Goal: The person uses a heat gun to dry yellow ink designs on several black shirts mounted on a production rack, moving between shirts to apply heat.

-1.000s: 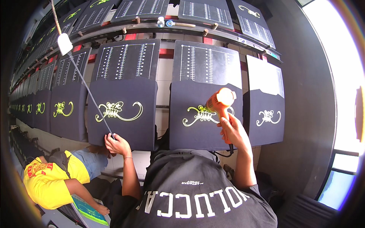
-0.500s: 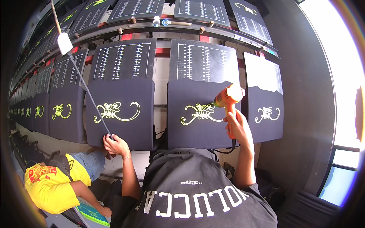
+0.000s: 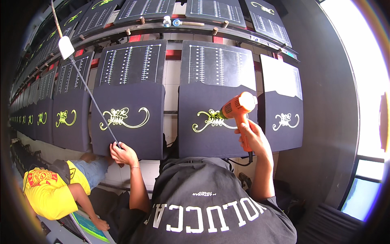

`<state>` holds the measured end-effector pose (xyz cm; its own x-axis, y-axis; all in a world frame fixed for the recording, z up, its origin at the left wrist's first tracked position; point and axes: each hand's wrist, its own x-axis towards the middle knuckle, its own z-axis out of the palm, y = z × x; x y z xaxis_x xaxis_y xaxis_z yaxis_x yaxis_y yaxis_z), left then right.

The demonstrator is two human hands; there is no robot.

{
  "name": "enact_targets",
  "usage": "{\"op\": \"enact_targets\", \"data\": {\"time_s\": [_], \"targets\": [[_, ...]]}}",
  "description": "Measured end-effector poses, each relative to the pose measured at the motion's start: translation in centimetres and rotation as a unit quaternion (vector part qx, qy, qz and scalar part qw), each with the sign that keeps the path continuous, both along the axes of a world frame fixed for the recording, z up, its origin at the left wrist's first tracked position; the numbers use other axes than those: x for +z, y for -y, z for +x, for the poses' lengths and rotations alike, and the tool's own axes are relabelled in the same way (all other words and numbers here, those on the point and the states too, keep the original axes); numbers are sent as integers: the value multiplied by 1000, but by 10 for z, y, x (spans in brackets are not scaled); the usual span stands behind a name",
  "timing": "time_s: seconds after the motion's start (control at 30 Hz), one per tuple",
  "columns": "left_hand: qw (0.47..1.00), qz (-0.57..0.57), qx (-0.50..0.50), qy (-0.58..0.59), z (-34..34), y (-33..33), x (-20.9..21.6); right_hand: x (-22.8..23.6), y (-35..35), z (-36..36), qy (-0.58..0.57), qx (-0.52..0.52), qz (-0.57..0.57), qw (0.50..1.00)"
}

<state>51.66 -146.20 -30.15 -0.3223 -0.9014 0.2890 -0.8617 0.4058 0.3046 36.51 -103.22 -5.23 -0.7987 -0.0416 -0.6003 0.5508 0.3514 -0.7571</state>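
My right hand is wrapped round the handle of an orange heat gun. Its nozzle points left, over the yellow-green scroll print on a dark fabric panel, and the gun hides part of the print. Closed round a dark cord is my left hand, at the front edge of the neighbouring panel. That cord runs up to a white connector block and slants across this panel's own scroll print.
Black boards with white ruled marks hold the panels in rows. A rail behind them carries a small jar and a tape roll. On the left, a co-worker in a yellow shirt bends over a green-edged screen.
The heat gun has moved left across the print, its nozzle now nearer the middle. The white connector has shifted slightly left. The co-worker and the screen have moved left and down.
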Motion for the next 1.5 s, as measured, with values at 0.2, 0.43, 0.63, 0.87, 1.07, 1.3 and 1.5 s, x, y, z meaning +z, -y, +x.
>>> {"op": "enact_targets", "data": {"time_s": [0.2,0.43,0.63,0.87,1.07,1.3,1.5], "targets": [[1000,8,3,16,-2,-3,4,-7,-7,10,-9,8,15,1000],[1000,-1,3,6,3,0,-8,-4,-17,25,-13,0,43,999],[1000,2,6,10,0,-1,-6,-5,0,20,14,44,-36,998],[997,79,-7,2,5,11,6,-12,17,5,8,100,-40,994],[964,203,-53,-163,-7,32,40,-15,26,-3,4,127,-36,991],[980,128,-67,-135,11,78,24,-14,54,-3,-11,133,-23,991],[986,129,-78,-75,6,83,10,-8,74,8,-7,105,3,994]]}}
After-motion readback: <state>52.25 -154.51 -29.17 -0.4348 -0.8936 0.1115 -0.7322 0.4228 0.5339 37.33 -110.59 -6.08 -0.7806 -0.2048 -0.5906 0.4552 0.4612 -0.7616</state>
